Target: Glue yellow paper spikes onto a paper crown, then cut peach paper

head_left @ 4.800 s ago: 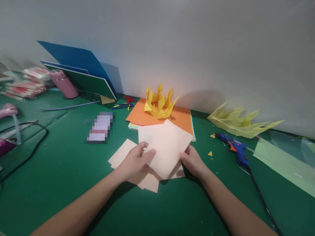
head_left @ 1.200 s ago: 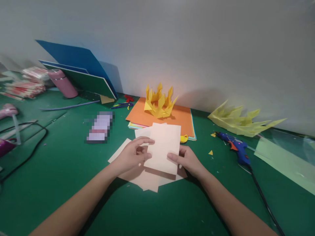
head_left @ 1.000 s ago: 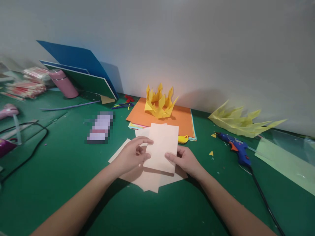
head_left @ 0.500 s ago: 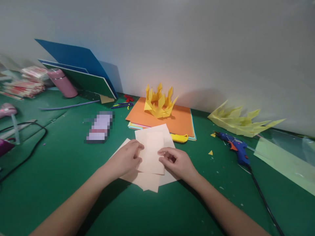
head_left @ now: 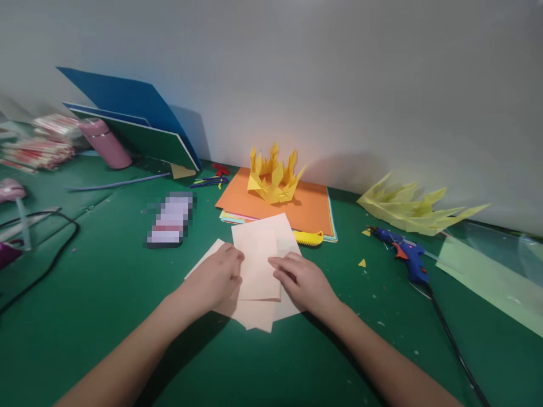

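Note:
A small folded piece of pale paper lies in front of me, on top of several loose pale sheets. My left hand has its fingers curled around the left edge of the folded piece. At the opposite edge, my right hand pinches the paper between thumb and fingers. Just beyond stands a yellow paper crown with pointed tips, resting on a stack of coloured paper whose top sheet is orange. A yellow-handled cutter sits by the stack's front edge, partly covered by the pale sheets.
To the right are a blue hot glue gun with a black cord, a pale yellow spiky paper piece and a light green sheet. At left lie a blurred-out phone, a pink bottle and blue boards against the wall.
The folded paper has shifted slightly left, and my right-hand fingers have moved a little left along with its edge. My left hand stays near the left edge.

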### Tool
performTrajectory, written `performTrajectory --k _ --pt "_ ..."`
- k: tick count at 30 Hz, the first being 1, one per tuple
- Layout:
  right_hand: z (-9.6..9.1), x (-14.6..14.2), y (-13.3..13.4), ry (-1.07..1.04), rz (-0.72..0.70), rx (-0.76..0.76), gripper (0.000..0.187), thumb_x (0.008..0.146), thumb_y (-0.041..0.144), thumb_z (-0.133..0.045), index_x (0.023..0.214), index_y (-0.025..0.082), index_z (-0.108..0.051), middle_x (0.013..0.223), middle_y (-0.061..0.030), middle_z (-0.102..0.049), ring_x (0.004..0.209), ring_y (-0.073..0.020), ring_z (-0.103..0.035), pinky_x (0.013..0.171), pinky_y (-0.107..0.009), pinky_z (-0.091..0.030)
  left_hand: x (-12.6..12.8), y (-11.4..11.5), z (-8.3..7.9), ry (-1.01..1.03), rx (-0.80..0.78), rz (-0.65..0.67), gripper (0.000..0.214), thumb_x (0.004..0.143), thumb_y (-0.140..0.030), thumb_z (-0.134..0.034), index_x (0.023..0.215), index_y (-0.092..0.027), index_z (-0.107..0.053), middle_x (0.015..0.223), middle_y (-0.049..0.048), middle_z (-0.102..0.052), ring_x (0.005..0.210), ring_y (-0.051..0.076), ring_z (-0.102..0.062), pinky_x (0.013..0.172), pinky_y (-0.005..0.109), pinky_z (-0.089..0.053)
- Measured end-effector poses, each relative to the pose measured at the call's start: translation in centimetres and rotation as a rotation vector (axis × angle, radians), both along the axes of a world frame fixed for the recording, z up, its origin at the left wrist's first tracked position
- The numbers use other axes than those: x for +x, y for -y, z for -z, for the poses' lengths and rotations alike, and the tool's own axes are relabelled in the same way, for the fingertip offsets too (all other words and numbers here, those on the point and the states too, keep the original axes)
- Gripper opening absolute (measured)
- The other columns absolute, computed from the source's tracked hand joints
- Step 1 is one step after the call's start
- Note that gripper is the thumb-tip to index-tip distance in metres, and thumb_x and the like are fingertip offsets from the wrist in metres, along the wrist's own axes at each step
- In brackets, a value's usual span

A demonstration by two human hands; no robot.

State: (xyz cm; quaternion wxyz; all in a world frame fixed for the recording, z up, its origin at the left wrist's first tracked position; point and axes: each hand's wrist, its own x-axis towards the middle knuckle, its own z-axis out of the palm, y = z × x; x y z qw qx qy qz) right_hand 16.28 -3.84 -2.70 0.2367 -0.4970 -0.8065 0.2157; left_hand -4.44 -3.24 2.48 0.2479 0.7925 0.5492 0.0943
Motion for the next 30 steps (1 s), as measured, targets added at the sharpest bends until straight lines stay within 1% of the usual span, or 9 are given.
performTrajectory --k 4,7,11,14,18,21,23,26,30 --pt "0.1 -0.1 -0.2 0.019 0.029 -0.007 0.034 0.087 0.02 -0.044 0.116 0.019 -0.061 0.086 -0.0068 -0.062 0.08 -0.0197 -0.058 0.07 -0.031 -0.045 0.3 0.0 -0.4 -0.055 0.017 0.032 0.022 0.07 -0.004 -0.047 0.084 -0.016 -0.059 0.096 0.0107 -0.061 0.093 0.026 -0.059 0.083 0.037 -0.044" --pt "0.0 -0.1 -0.2 0.046 0.028 -0.019 0.035 0.087 0.02 -0.044 0.119 0.017 -0.06 0.087 -0.0075 -0.062 0.082 -0.0204 -0.058 0.071 -0.031 -0.045 0.3 -0.1 -0.7 -0.092 0.015 0.021 0.019 0.069 -0.006 -0.05 0.081 -0.017 -0.061 0.09 0.0088 -0.061 0.092 0.025 -0.058 0.081 0.035 -0.044" --pt "-0.1 -0.1 -0.2 0.112 0.005 -0.003 0.036 0.089 0.021 -0.041 0.121 0.019 -0.059 0.089 -0.008 -0.062 0.081 -0.0206 -0.058 0.067 -0.029 -0.044 -0.3 -0.4 -0.6 -0.114 -0.009 0.009 0.01 0.07 -0.016 -0.057 0.077 -0.02 -0.063 0.075 0.0018 -0.056 0.071 0.019 -0.057 0.067 0.03 -0.044" --pt "-0.3 -0.1 -0.1 0.149 -0.006 0.002 0.037 0.09 0.021 -0.039 0.122 0.018 -0.058 0.088 -0.0082 -0.061 0.079 -0.02 -0.057 0.065 -0.028 -0.042 -0.8 -0.6 -0.6 -0.106 0.008 0.004 0.014 0.068 -0.022 -0.062 0.082 -0.021 -0.064 0.074 -0.0004 -0.053 0.062 0.015 -0.053 0.063 0.027 -0.042" --pt "-0.5 -0.1 0.0 0.178 -0.01 -0.019 0.037 0.091 0.021 -0.039 0.122 0.017 -0.057 0.086 -0.0083 -0.06 0.077 -0.0202 -0.057 0.063 -0.028 -0.041 -0.8 -0.8 -0.6 -0.111 -0.002 0.04 0.013 0.068 -0.019 -0.062 0.081 -0.019 -0.061 0.082 0.0006 -0.052 0.067 0.015 -0.053 0.064 0.027 -0.041" --pt "-0.4 -0.1 -0.1 0.176 -0.015 -0.024 0.036 0.09 0.022 -0.04 0.121 0.016 -0.057 0.085 -0.0078 -0.06 0.078 -0.0201 -0.057 0.064 -0.028 -0.041 -0.9 -1.2 -0.5 -0.069 -0.014 0.093 0.013 0.068 -0.018 -0.061 0.08 -0.018 -0.057 0.093 0.0031 -0.054 0.08 0.018 -0.054 0.072 0.029 -0.041" --pt "-0.4 0.0 -0.2 0.158 -0.023 -0.028 0.035 0.09 0.022 -0.042 0.12 0.018 -0.058 0.083 -0.0064 -0.059 0.077 -0.0195 -0.056 0.064 -0.027 -0.04 -1.1 -1.5 -0.2 -0.032 -0.013 0.124 0.014 0.068 -0.019 -0.061 0.081 -0.018 -0.055 0.096 0.0038 -0.055 0.085 0.019 -0.053 0.075 0.031 -0.041" --pt "-0.6 0.2 -0.3 0.126 -0.045 -0.056 0.033 0.089 0.022 -0.045 0.119 0.018 -0.058 0.08 -0.0047 -0.057 0.074 -0.0181 -0.055 0.063 -0.026 -0.039 -1.6 -1.9 0.1 0.012 -0.018 0.159 0.013 0.07 -0.023 -0.06 0.08 -0.019 -0.054 0.09 0.0018 -0.053 0.081 0.018 -0.052 0.071 0.029 -0.04" --pt "-0.8 0.4 -0.3 0.083 -0.053 -0.089 0.032 0.088 0.023 -0.049 0.117 0.018 -0.06 0.077 -0.0027 -0.055 0.069 -0.0165 -0.053 0.063 -0.026 -0.039 -2.0 -2.1 0.5 0.05 -0.034 0.151 0.015 0.071 -0.027 -0.062 0.079 -0.02 -0.052 0.085 -0.0005 -0.049 0.074 0.016 -0.05 0.064 0.027 -0.039"
